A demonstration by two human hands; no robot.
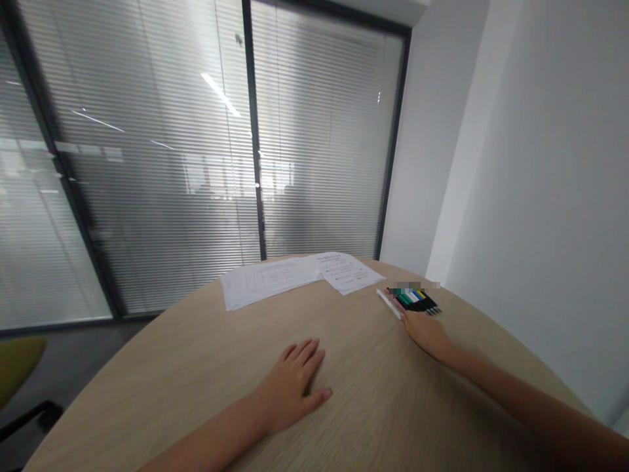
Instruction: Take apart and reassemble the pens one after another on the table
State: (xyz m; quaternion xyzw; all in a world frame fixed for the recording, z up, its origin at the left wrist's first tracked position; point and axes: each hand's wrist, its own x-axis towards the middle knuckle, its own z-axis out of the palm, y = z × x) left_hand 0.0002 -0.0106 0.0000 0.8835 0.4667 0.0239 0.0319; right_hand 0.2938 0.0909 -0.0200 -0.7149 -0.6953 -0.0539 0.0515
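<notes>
"Two bare hands are out over the worktop (206,367). What's the nearer one doing?"

"Nothing much. That left hand (297,387) lies palm down, fingers loosely spread, holding nothing."

"And the right hand (425,333)?"

"Farther out, its fingers at the near end of a slim white stick (388,304). Whether they're pinching it, I can't tell from here."

"How far along would you say it is?"

"Mostly there, I'd judge. The coloured pens (417,304) just beyond that hand already lie side by side in a row, tips toward the right. The white stick, along the row's left edge, looks like the unsettled part."

"And those printed sheets (270,282) past them?"

"Spread near the far edge, before the blinds (324,131), neither hand on them."
</notes>
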